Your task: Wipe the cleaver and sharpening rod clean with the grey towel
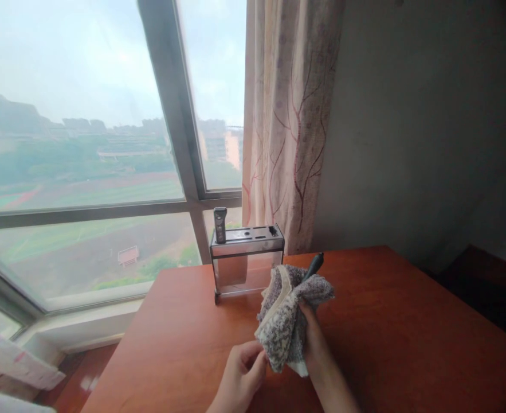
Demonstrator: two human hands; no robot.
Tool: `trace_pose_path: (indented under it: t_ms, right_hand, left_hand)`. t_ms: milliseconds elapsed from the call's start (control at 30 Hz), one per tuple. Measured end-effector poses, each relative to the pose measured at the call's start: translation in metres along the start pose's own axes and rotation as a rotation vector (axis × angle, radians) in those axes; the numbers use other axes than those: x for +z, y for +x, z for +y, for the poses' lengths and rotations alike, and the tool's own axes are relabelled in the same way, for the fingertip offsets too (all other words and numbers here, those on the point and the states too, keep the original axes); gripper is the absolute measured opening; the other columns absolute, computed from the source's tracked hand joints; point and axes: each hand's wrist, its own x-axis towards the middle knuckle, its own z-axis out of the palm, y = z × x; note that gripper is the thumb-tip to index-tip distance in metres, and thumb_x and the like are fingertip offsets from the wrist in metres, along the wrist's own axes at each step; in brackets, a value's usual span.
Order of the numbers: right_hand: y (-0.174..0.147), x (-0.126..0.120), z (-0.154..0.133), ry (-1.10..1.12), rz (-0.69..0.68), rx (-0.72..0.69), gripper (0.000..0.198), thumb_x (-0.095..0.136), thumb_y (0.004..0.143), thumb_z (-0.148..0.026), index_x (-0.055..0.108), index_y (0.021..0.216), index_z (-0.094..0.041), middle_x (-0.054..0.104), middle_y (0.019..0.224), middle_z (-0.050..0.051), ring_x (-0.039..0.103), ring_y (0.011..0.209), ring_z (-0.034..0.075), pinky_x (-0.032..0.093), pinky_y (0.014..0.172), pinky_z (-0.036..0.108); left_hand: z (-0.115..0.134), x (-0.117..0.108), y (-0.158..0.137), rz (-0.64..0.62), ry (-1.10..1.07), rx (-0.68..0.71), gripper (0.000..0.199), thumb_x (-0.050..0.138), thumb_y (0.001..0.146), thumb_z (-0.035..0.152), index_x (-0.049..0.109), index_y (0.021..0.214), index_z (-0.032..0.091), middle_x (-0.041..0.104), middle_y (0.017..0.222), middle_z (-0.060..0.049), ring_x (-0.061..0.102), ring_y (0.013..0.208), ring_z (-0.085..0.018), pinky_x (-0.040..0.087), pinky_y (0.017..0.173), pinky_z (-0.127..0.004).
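A speckled grey-and-cream cloth [278,327] is bunched up above the table, in front of the knife block. Out of its top right sticks the black handle [315,267] of a tool; whatever lies below the handle is covered by the cloth. My right hand [310,321] is closed round the cloth from behind and below, most of its fingers hidden by the folds. At the lower left edge of the cloth, my left hand [246,367] pinches with thumb and forefinger. The clear-sided knife block [248,246] stands upright, one black handle [220,225] rising from its left end.
The reddish-brown wooden table [175,344] reaches to the window [85,212] on the left. A beige curtain [287,126] with a branch pattern hangs behind the knife block. To the right is a grey wall [407,126], with a dark shape at the far right edge.
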Motion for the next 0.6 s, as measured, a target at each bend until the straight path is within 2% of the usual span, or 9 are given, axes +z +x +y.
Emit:
trace_pose_path:
  t_ms: [67, 167, 333, 433, 533, 600]
  right_hand:
    - [0.000, -0.001, 0.002, 0.000, 0.039, 0.028, 0.043, 0.074, 0.067, -0.048, 0.068, 0.096, -0.017, 0.075, 0.086, 0.006, 0.069, 0.086, 0.030, 0.053, 0.079, 0.044]
    - [0.002, -0.004, 0.005, -0.005, 0.065, 0.015, 0.042, 0.075, 0.066, -0.045, 0.067, 0.097, -0.019, 0.075, 0.088, 0.004, 0.070, 0.085, 0.027, 0.053, 0.079, 0.042]
    - [0.004, -0.006, 0.007, -0.003, 0.044, 0.045, 0.045, 0.074, 0.069, -0.045, 0.065, 0.103, -0.018, 0.075, 0.090, 0.005, 0.069, 0.087, 0.027, 0.053, 0.077, 0.040]
    - [0.001, -0.005, 0.007, -0.014, 0.056, 0.054, 0.044, 0.073, 0.068, -0.047, 0.066, 0.101, -0.019, 0.075, 0.086, 0.005, 0.069, 0.087, 0.029, 0.053, 0.076, 0.040]
    - [-0.001, -0.004, 0.008, -0.040, 0.060, 0.063, 0.041, 0.074, 0.066, -0.048, 0.068, 0.093, -0.019, 0.075, 0.084, 0.005, 0.069, 0.085, 0.029, 0.054, 0.073, 0.040]
    - [-0.002, -0.003, 0.009, -0.063, 0.058, 0.039, 0.040, 0.075, 0.065, -0.047, 0.068, 0.091, -0.019, 0.075, 0.085, 0.006, 0.069, 0.084, 0.029, 0.054, 0.071, 0.040]
  left_hand:
    - [0.001, -0.002, -0.002, 0.052, 0.141, 0.086, 0.043, 0.053, 0.086, 0.048, 0.062, 0.064, 0.012, 0.047, 0.056, 0.000, 0.039, 0.055, -0.011, 0.029, 0.051, -0.022]
    - [0.004, -0.004, -0.005, 0.114, 0.261, 0.143, 0.035, 0.053, 0.087, 0.037, 0.060, 0.063, 0.012, 0.045, 0.058, 0.000, 0.037, 0.057, -0.011, 0.028, 0.053, -0.021]
    - [0.012, -0.004, -0.010, 0.115, 0.232, 0.174, 0.030, 0.061, 0.083, 0.037, 0.059, 0.064, 0.013, 0.046, 0.058, 0.001, 0.038, 0.056, -0.011, 0.031, 0.054, -0.020]
    - [0.014, -0.004, -0.009, 0.046, 0.038, 0.075, 0.036, 0.058, 0.084, 0.047, 0.061, 0.072, 0.013, 0.049, 0.060, 0.000, 0.040, 0.053, -0.010, 0.032, 0.049, -0.020]
    - [0.011, -0.003, -0.005, -0.064, -0.169, -0.138, 0.045, 0.051, 0.083, 0.058, 0.059, 0.073, 0.014, 0.043, 0.049, 0.004, 0.026, 0.038, -0.007, 0.022, 0.037, -0.020]
    - [0.010, -0.003, -0.004, -0.097, -0.192, -0.192, 0.047, 0.052, 0.082, 0.060, 0.059, 0.072, 0.015, 0.042, 0.046, 0.004, 0.023, 0.035, -0.006, 0.021, 0.036, -0.020]
